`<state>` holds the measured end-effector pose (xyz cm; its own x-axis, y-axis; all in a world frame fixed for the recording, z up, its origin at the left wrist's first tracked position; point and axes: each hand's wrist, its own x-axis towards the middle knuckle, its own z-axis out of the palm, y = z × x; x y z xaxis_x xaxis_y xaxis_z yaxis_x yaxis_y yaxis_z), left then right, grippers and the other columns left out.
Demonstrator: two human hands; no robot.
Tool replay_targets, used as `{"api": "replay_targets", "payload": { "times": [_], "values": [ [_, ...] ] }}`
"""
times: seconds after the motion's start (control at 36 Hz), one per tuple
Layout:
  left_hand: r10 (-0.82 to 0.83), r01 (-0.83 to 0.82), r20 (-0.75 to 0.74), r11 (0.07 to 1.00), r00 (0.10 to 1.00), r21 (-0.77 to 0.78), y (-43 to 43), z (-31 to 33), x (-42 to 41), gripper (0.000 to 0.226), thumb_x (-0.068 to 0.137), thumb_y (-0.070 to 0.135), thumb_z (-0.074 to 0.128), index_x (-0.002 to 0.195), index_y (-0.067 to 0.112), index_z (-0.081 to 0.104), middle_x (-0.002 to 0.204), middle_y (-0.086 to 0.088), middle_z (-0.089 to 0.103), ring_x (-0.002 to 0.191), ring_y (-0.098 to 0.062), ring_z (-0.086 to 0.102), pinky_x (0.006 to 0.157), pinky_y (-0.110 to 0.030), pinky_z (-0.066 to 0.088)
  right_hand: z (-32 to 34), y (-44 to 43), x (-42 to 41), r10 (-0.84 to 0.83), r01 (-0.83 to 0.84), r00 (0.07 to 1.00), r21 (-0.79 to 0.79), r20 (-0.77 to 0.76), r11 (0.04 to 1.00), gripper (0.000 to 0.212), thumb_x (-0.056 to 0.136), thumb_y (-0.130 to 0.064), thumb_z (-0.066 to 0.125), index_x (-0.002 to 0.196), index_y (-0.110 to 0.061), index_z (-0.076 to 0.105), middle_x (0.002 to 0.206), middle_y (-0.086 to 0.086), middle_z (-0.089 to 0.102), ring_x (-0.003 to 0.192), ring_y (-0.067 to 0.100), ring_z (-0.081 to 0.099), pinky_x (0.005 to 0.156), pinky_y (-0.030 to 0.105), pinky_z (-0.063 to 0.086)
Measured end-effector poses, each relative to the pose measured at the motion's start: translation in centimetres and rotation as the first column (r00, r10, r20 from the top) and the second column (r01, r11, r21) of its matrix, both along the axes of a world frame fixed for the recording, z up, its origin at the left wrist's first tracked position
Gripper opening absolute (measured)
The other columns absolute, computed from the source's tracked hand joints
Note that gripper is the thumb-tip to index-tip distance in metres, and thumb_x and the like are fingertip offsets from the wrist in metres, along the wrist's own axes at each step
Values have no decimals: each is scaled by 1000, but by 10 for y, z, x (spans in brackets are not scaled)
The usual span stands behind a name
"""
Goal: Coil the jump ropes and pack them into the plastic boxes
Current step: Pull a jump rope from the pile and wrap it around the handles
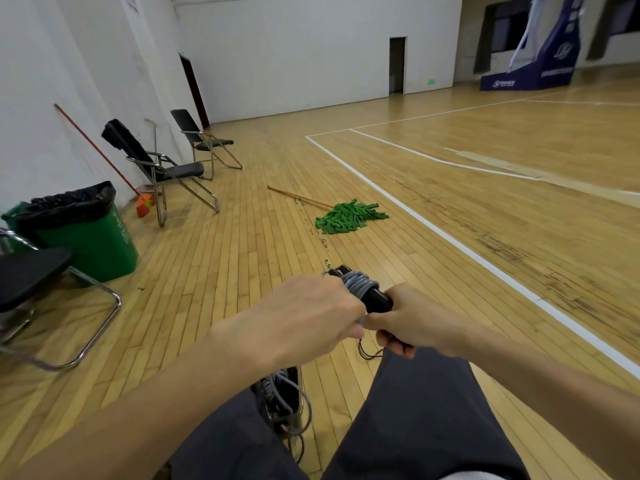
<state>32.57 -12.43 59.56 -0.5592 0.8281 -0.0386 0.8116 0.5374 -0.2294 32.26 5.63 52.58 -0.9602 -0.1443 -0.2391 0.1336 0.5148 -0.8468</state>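
A jump rope with black handles (pixel 375 299) and grey cord (pixel 360 284) wound around them is held in front of me, above my knees. My right hand (pixel 415 320) grips the near end of the black handles. My left hand (pixel 311 313) holds the grey cord beside the wound part, fingers curled over it. Between my legs on the floor stands a clear plastic box (pixel 300 389) holding more grey rope and black handles (pixel 277 393); its lower part is hidden by my trousers.
A green mop (pixel 349 216) with a wooden stick lies on the wooden floor ahead. Folding chairs (pixel 166 168) stand at the left wall, with a green bin (pixel 86 233) and a broom (pixel 143 204). Another chair (pixel 31 275) is close on my left.
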Motion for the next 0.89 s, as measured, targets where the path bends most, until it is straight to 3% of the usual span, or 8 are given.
{"api": "replay_targets", "payload": {
  "times": [0.11,0.25,0.33,0.53,0.64,0.75,0.83,0.89],
  "values": [
    [13,-9,51,997,999,-80,6,14,-5,30,102,42,48,93,17,61,83,5,59,77,-13,57,73,-31,52,1,-10,6,105,-113,990,87,91,990,19,99,-22,63,84,-10,60,56,-4,61,45,10,51,49,25,47],
    [13,-10,115,1000,993,-22,3,31,-22,29,96,45,59,100,20,73,91,8,69,91,-14,62,85,-38,52,12,-18,15,192,-216,972,194,139,957,31,100,-24,62,73,-12,55,45,-8,52,38,8,46,49,22,45],
    [-6,1,210,1000,978,21,5,36,-29,25,92,43,66,97,21,75,92,13,70,90,-7,61,86,-32,50,19,-20,20,265,-304,944,200,198,932,27,98,-23,63,75,-12,55,50,-5,52,42,10,47,48,22,45],
    [-44,-18,417,989,908,144,9,29,-44,15,87,38,74,90,24,77,82,17,70,80,4,61,74,-11,44,28,-22,30,373,-420,886,133,276,898,19,96,-20,66,83,-10,55,60,0,53,47,13,46,45,22,43],
    [-70,-62,547,974,834,220,2,21,-54,12,89,30,74,89,19,78,79,13,71,78,-2,63,74,-18,47,32,-19,35,412,-454,868,109,276,884,22,97,-20,66,80,-11,55,60,0,52,48,13,46,47,23,43],
    [-148,-129,713,939,685,319,-7,8,-57,6,91,19,72,92,16,77,79,7,71,75,-4,63,71,-20,48,36,-18,40,470,-498,848,61,243,865,20,97,-20,65,83,-9,58,62,1,53,49,14,47,49,25,43],
    [-191,-195,765,903,616,382,-13,-3,-58,17,91,26,70,95,11,77,82,-3,72,75,-19,62,70,-39,51,41,-20,45,506,-519,837,7,209,855,22,97,-17,65,77,-14,57,62,1,52,49,14,48,51,28,42],
    [-237,-225,779,873,581,433,-16,-9,-58,25,90,31,67,94,8,77,77,-3,69,69,-19,57,65,-38,47,45,-22,47,518,-522,838,-25,174,853,24,96,-15,65,74,-15,56,62,2,52,49,15,48,50,29,42]
  ]
}}
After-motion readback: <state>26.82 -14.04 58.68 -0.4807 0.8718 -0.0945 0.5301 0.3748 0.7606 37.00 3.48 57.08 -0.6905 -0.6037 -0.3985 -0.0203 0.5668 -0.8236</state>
